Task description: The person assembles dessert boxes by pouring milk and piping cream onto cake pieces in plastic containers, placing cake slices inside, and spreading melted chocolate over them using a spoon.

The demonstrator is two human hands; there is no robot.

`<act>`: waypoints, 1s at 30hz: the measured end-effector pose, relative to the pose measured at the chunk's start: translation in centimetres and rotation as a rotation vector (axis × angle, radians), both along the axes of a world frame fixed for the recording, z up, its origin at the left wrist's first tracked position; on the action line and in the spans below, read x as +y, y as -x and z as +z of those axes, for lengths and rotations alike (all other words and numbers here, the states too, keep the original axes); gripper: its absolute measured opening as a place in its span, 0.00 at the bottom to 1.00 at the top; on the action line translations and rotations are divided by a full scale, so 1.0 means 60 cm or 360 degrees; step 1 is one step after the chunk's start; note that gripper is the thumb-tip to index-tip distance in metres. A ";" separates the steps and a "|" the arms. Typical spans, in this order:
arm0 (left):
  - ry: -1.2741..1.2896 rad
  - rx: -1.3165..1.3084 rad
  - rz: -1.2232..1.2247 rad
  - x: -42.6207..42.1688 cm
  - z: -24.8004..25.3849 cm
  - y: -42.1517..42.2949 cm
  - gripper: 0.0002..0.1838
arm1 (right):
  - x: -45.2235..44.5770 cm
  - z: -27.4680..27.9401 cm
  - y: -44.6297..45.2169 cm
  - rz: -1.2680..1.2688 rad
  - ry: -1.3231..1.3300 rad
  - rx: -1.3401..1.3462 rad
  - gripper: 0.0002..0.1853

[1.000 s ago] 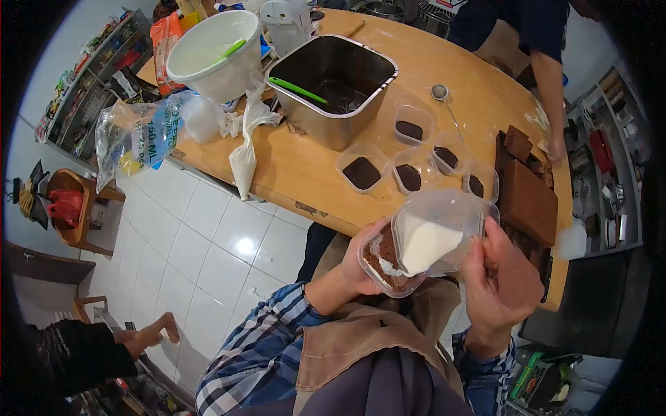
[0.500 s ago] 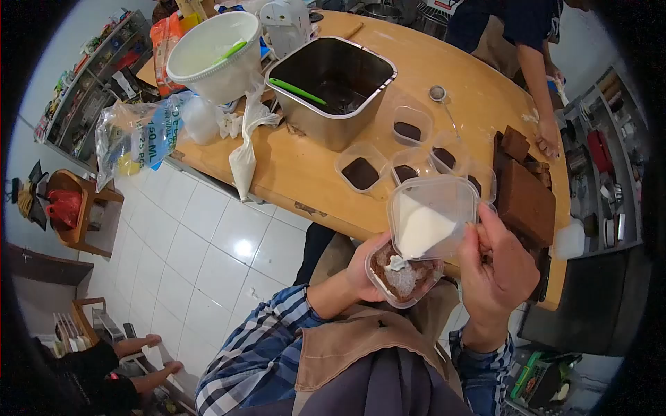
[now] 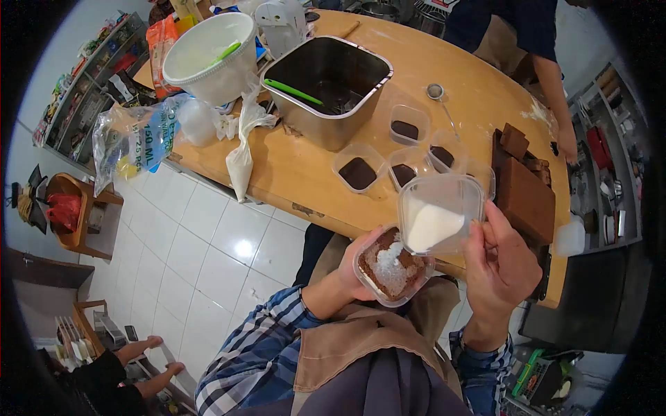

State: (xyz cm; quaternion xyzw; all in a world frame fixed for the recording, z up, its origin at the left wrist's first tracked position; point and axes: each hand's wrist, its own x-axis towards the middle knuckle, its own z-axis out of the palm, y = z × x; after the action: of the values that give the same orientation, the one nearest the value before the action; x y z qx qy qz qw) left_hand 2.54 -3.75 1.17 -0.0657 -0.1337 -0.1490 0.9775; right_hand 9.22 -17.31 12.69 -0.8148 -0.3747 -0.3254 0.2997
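Note:
My left hand point(image 3: 352, 274) is wrapped round a small clear plastic cup point(image 3: 409, 295) held above my lap. Inside it lie brown cake and a whitish, grainy-looking heap point(image 3: 390, 265). My right hand point(image 3: 505, 267) pinches the edge of a second clear plastic cup point(image 3: 461, 191), tilted just above and right of the first. A white mass point(image 3: 433, 225) has slid towards its lower corner; whether this is powder or liquid I cannot tell. Beyond my hands, several clear cups point(image 3: 359, 172) with dark brown pieces in them stand on the table.
A deep metal pan point(image 3: 326, 128) with a green spatula point(image 3: 295, 92), a white bowl point(image 3: 208, 76) and a filled piping bag point(image 3: 239, 166) stand or lie on the table point(image 3: 291, 166). Chocolate cake blocks point(image 3: 525, 197) and a small strainer point(image 3: 436, 91) are to the right. Another person's arm point(image 3: 555, 97) hangs at the far edge.
The upper cup has moved slightly right and is less steeply tilted. The lower cup has shifted left, and its white heap looks larger. The other person's hand has moved off the tabletop to the right.

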 end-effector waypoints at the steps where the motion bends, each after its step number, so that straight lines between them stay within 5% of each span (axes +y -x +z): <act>1: 0.0013 0.0025 0.0003 0.002 0.001 -0.001 0.28 | 0.000 0.002 0.001 0.0002 0.0010 -0.0004 0.19; 4: 0.0055 0.0104 0.0011 0.007 0.003 -0.001 0.27 | 0.001 0.003 0.001 0.0028 0.0002 -0.0007 0.19; 7: -0.0666 0.0267 0.0274 0.007 0.024 0.010 0.28 | 0.005 -0.004 -0.003 0.0071 -0.0056 -0.0029 0.19; 9: -0.0701 0.0256 0.0243 0.006 0.021 0.009 0.28 | 0.010 -0.004 -0.006 0.0080 -0.0058 -0.0083 0.19; 11: -0.0037 0.0100 -0.0080 0.004 -0.007 -0.001 0.29 | 0.012 -0.003 -0.006 0.0093 -0.0060 -0.0082 0.19; 30: -0.0126 0.0251 -0.0063 0.007 0.003 0.004 0.30 | 0.020 0.000 -0.010 0.0121 0.0017 -0.0201 0.22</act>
State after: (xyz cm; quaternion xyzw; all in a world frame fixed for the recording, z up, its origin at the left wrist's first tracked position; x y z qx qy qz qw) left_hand 2.30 -3.32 1.37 -0.0411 -0.0490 -0.1679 0.9837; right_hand 9.80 -16.10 12.69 -0.7795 -0.4252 -0.3626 0.2832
